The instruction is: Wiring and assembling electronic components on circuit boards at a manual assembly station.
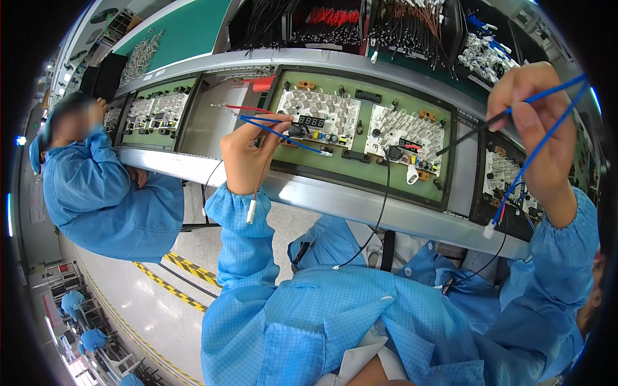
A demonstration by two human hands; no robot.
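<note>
My left hand [248, 153] is closed on a few wires over the left part of a green fixture board [296, 161]. Among them are a red wire [251, 109], a blue wire [286, 137] and a brown wire with a white connector [251, 211]. Two white circuit boards lie in the fixture: the left one [351, 116] has a small display, the right one [393, 132] a black cable and a white connector. My right hand [537, 128], raised at the right, pinches a looped blue wire [547, 138] and a thin black strip [473, 135]. A white connector [490, 228] hangs below that hand.
Bins of red-ended wires [331, 18], brown wires [412, 19] and white connectors [486, 55] line the back. A metal rail [309, 190] runs along the front. More boards [158, 112] lie left, near a seated person in blue [106, 186]. A thin black cord [380, 225] hangs toward me.
</note>
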